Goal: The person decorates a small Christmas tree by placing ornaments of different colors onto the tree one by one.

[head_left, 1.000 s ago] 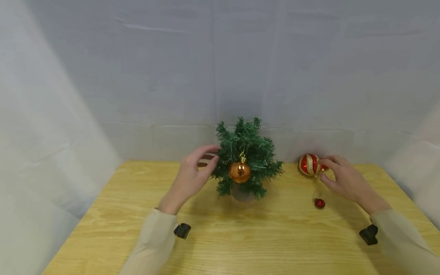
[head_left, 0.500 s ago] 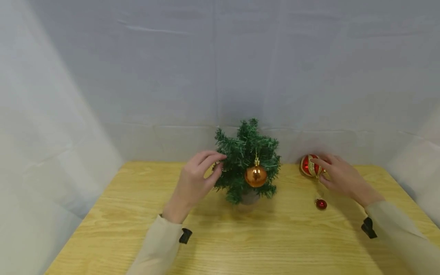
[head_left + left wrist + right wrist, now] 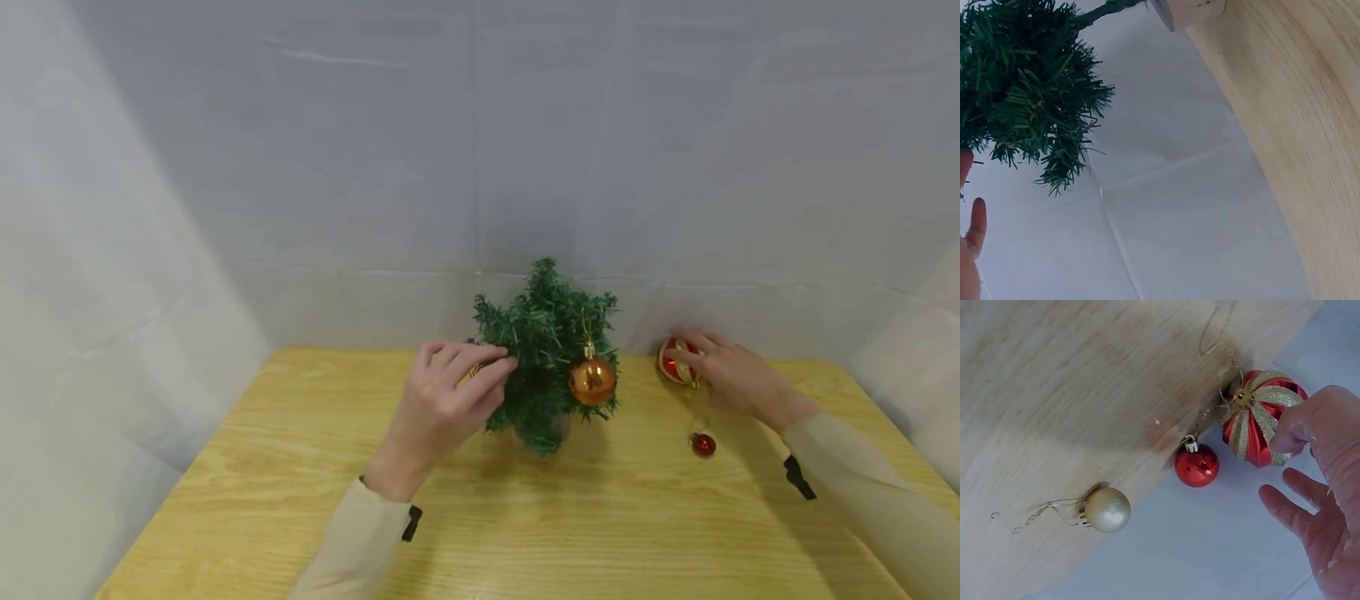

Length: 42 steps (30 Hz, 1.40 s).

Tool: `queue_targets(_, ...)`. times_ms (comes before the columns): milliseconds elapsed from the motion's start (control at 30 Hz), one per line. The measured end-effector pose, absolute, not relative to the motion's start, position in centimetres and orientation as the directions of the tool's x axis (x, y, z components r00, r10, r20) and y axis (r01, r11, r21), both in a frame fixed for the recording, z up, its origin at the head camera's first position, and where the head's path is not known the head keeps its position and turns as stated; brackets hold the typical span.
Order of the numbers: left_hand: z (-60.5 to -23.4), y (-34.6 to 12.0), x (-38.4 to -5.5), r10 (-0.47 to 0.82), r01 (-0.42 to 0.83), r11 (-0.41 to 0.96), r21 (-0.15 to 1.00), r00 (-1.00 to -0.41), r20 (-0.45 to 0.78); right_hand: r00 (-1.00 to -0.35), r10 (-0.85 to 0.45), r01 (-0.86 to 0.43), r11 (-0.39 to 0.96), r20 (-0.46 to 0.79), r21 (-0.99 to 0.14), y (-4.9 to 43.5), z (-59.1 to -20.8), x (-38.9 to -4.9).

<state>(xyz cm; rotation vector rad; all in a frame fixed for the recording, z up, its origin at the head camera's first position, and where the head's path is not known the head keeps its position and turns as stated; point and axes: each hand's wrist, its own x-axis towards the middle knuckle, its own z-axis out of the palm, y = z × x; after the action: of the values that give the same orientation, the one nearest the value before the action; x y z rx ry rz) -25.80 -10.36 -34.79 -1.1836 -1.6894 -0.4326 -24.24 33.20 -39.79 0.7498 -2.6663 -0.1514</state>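
Note:
A small green Christmas tree [image 3: 536, 333] stands in a pot [image 3: 1188, 9] at mid-table, with an orange bauble [image 3: 592, 382] hanging on its right. My left hand [image 3: 438, 404] touches the tree's left branches; in the left wrist view its thumb [image 3: 977, 225] stands apart from the finger at the needles. A gold ornament piece [image 3: 476, 369] shows behind those fingers. My right hand [image 3: 742, 379] is at a large red-and-gold striped bauble [image 3: 1260, 425] lying on the table. One digit overlaps the bauble, while other fingers [image 3: 1282, 506] reach past it, straight and apart from it.
A small red bauble [image 3: 1197, 465] and a pale gold bauble [image 3: 1108, 510] lie near the striped one, hidden by the hand in the head view. Another small red bauble [image 3: 703, 445] lies nearer the front. A grey-white cloth [image 3: 360, 167] hangs behind the wooden table [image 3: 600, 533].
The tree has turned, carrying the orange bauble to the right. My left hand has moved right with it. My right hand has shifted slightly left over the striped bauble.

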Motion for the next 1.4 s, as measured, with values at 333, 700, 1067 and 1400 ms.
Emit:
queue_targets(333, -35.3, -9.8, -25.1, 0.515, 0.867, 0.427, -0.255, -0.001, 0.857, -0.842, -0.487, -0.446, 0.871, 0.233, 0.208, 33.2, -39.7, -24.6)
queue_targets(700, -35.4, -9.6, -24.8, 0.502, 0.879, 0.408, -0.246, 0.009, 0.865, -0.786, -0.542, -0.481, 0.839, 0.299, 0.255, 33.6, -40.0, -24.9)
queue_targets(1067, -35.6, -9.6, -24.8, 0.492, 0.884, 0.413, -0.222, -0.011, 0.871, -0.783, -0.55, -0.493, 0.834, 0.292, 0.247, 33.4, -40.3, -24.8)
queue_targets(1400, -35.8, -9.6, -24.9, 0.5, 0.884, 0.412, -0.219, -0.018, 0.866, -0.773, -0.571, -0.489, 0.814, 0.276, 0.313, 33.5, -40.9, -24.4)
